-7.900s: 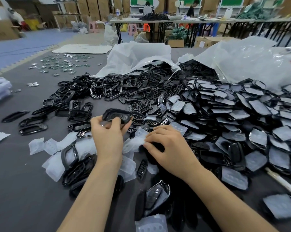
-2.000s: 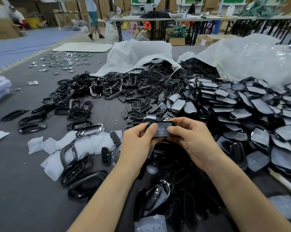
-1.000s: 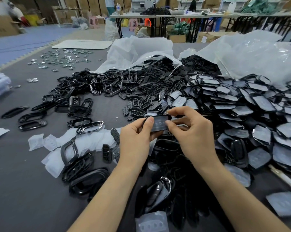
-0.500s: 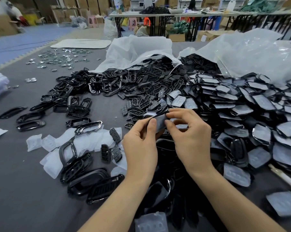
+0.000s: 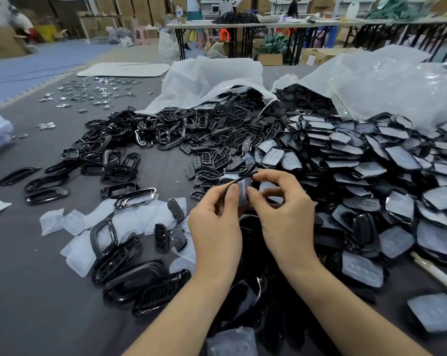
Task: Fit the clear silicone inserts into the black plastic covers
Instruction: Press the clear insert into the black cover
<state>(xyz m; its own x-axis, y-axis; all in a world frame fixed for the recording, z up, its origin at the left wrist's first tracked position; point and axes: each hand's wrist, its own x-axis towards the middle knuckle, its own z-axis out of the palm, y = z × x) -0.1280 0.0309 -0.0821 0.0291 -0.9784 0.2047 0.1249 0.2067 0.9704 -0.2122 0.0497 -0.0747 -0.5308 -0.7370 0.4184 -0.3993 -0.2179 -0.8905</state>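
Observation:
Both hands hold one black plastic cover point(image 5: 240, 179) with a clear silicone insert point(image 5: 243, 191) in it, raised edge-on above the grey table point(image 5: 24, 291). My left hand point(image 5: 217, 222) pinches its left end between thumb and fingers. My right hand point(image 5: 281, 214) pinches the right end, thumb on the insert. Loose clear inserts point(image 5: 130, 219) lie to the left on the table. A large heap of covers with inserts fitted point(image 5: 371, 181) spreads to the right. A pile of bare black covers point(image 5: 217, 140) lies beyond the hands.
Glossy black frames point(image 5: 45, 186) lie scattered at left, more black parts point(image 5: 140, 283) near my left forearm. Two white plastic bags point(image 5: 209, 80) spill parts at the back. Small metal pieces point(image 5: 88, 93) lie far left. People and tables stand in the background.
The hands went from picking separate parts off the table to holding one cover together. In the last second the cover has tipped from flat toward edge-on, and the fingers have shifted along it.

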